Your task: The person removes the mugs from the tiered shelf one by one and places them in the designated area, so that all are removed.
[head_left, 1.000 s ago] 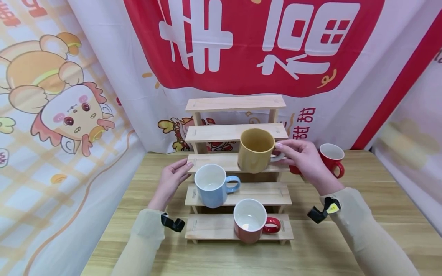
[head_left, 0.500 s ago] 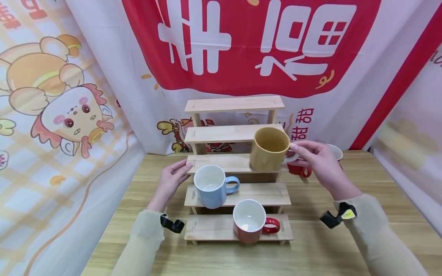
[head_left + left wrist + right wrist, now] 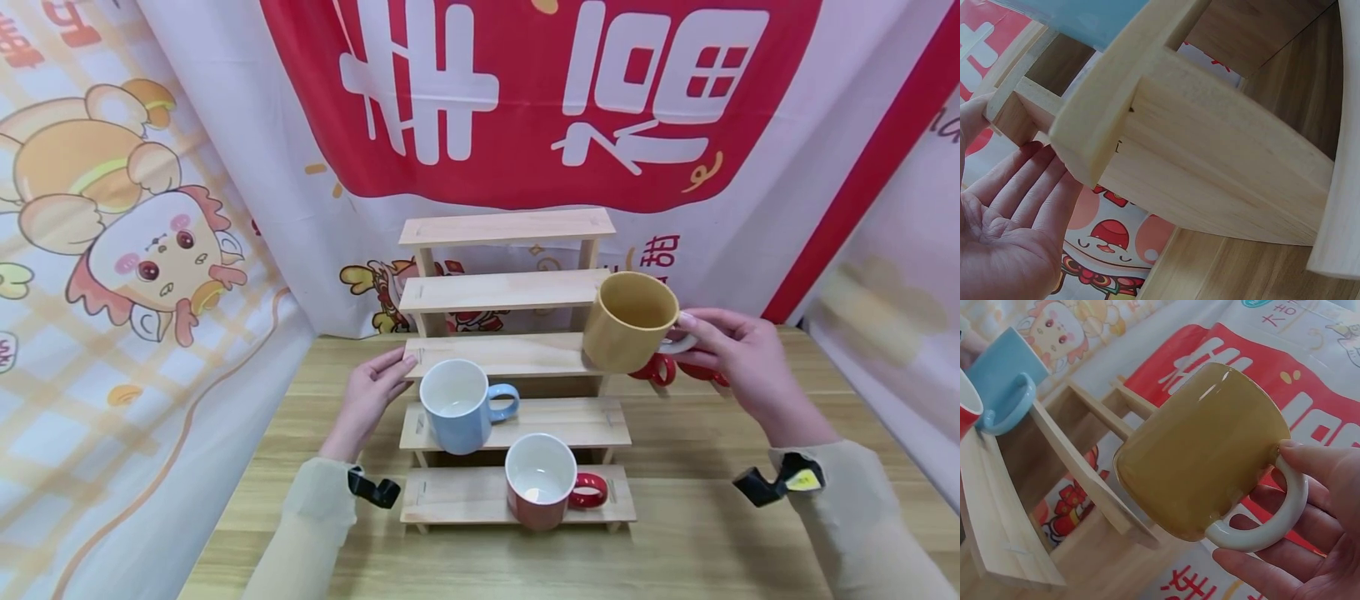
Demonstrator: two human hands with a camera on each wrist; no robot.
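My right hand (image 3: 738, 358) grips the pale handle of a mustard-yellow mug (image 3: 630, 325), thumb on top and fingers curled through and below in the right wrist view. The mug overlaps the right end of the middle step of a five-step wooden display rack (image 3: 502, 357). My left hand (image 3: 372, 396) pinches the left end of that same step, its thumb above and its fingers (image 3: 1025, 181) along the side. On the second step from the bottom stands a light blue mug (image 3: 459, 412). A red mug with a white inside (image 3: 540, 487) sits on the lowest step.
Behind my right hand, the red handles (image 3: 663, 369) of mugs show on the wood-grain table (image 3: 697, 467). A printed cloth (image 3: 300, 275) hangs at the back and both sides. The top two steps (image 3: 502, 227) rise behind the yellow mug.
My right hand has carried the yellow mug rightward, from over the middle step to its right end. It now covers more of the red mugs behind. The left hand has stayed put.
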